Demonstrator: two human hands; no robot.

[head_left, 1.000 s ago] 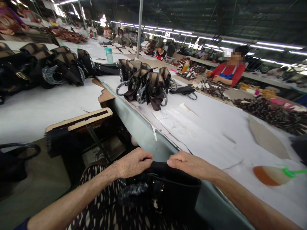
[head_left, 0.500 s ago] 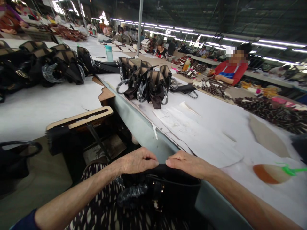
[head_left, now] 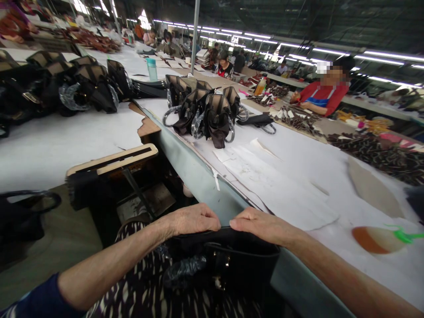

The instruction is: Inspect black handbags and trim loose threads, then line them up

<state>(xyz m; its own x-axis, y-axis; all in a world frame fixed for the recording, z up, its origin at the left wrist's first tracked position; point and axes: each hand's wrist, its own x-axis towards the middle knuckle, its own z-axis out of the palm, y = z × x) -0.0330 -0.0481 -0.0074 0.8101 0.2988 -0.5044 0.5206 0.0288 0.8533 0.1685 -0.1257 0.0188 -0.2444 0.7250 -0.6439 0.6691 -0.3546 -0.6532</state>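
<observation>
A black leather handbag [head_left: 238,260] sits upright in the person's patterned lap, pressed against the near edge of a long white-covered bench [head_left: 298,185]. The left hand [head_left: 190,219] and right hand [head_left: 261,225] meet at the middle of its top rim, fingers curled down and pinching the edge, fingertips almost touching each other. This grip appears to keep the bag's mouth drawn together and steady, with the lap and the bench edge propping the body.

The bag looks smooth and stiff-sided, with small gold-coloured metal fittings [head_left: 227,260] on its front and a handle wrapped in crinkled clear plastic [head_left: 183,268] (likely a guard against scuffs).

Left of the hands, a slotted wooden board [head_left: 112,160] juts from the neighbouring bench. Farther along the bench's middle stands a cluster of black bags with tan linings [head_left: 208,112], mouths open. Near the right edge lies an orange-and-white oval object with a green handle [head_left: 377,238]. At the far side, a person in a red top and blue apron [head_left: 319,95] works.
</observation>
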